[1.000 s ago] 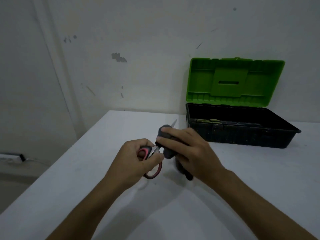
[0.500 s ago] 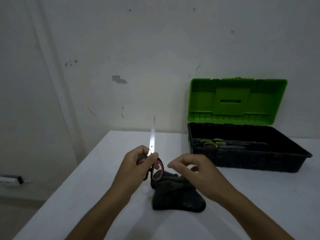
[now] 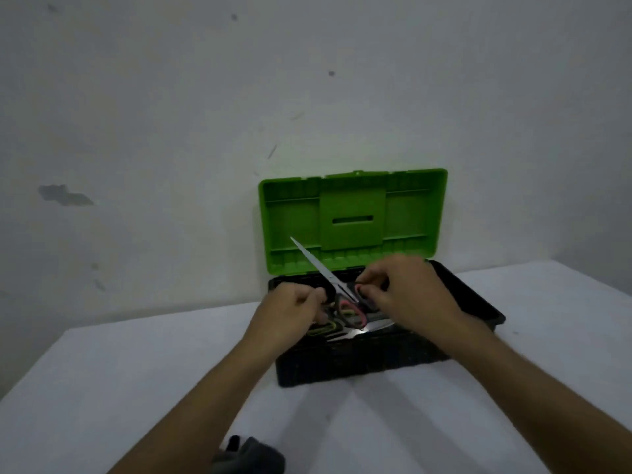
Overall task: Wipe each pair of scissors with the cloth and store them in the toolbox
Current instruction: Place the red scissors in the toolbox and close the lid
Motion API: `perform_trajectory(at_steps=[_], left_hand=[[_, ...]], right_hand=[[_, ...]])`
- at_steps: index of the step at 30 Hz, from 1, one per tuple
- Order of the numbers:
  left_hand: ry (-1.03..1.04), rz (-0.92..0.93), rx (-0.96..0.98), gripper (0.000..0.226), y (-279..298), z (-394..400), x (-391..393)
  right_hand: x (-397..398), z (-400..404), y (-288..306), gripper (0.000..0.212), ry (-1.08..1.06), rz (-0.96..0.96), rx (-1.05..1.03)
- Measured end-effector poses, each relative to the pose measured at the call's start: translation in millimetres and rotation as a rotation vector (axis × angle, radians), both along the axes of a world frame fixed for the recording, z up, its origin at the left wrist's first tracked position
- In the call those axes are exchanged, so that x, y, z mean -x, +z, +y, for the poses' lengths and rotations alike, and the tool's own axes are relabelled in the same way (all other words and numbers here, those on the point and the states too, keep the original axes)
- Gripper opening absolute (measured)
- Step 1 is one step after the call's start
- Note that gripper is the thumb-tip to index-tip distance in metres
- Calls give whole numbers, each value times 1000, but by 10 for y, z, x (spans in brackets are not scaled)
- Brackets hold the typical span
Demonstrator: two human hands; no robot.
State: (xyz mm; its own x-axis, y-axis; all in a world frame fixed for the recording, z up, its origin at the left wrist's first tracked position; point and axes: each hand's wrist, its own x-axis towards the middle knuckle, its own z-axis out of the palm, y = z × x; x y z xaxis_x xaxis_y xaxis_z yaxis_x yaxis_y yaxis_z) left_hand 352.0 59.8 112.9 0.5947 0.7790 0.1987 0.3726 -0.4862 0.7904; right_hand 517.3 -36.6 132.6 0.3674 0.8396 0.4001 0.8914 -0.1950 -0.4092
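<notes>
1. Toolbox [image 3: 359, 364]: black tray on the white table [image 3: 119, 388], set against the wall; its green lid [image 3: 352, 220] stands open and upright behind the tray.
2. Red-handled scissors [image 3: 337, 289]: held over the open tray, blades together and tilted up and to the left, tip in front of the lid, handle loops low over the tray's contents.
3. Right hand [image 3: 407, 292]: over the tray, fingers curled, fingertips pinching the upper handle loop of the red-handled scissors (motion blur softens the outline).
4. Left hand [image 3: 290, 314]: at the tray's left end, fingers curled inward just beside the lower loop; whether they grip it cannot be told.
5. Green-handled scissors [image 3: 323, 328]: lying inside the tray under the hands, with a bright blade showing towards the right.
6. Dark cloth [image 3: 253, 456]: bunched on the table at the bottom edge, well apart from the toolbox, beside the left forearm.
</notes>
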Motion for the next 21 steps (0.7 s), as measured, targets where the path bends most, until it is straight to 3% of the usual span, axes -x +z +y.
perform_trajectory(at_steps=[3,7,10,13,17,19,21], left_hand=[[51,121,-29,25,-80,229,-156],[98,192,-182,24,-133,388,-321],[90,221,-354,25,-95,488,-458],[61,197,-554,28,59,599,-613],[155,97,-828,25,458,823,-851],[211,40,-944,24,672,925,-942],[226,58,-969,25,821,1006,-1008]], right_hand=[[-414,177,-29,11,-12,-105,202],[-647,427,-252,9,59,-148,459],[-745,540,-323,7,90,-146,541],[-808,624,-244,5,88,-192,368],[-823,807,100,11,7,-415,-155],[-817,909,342,31,10,-397,-332],[-843,1005,547,61,1,-366,-272]])
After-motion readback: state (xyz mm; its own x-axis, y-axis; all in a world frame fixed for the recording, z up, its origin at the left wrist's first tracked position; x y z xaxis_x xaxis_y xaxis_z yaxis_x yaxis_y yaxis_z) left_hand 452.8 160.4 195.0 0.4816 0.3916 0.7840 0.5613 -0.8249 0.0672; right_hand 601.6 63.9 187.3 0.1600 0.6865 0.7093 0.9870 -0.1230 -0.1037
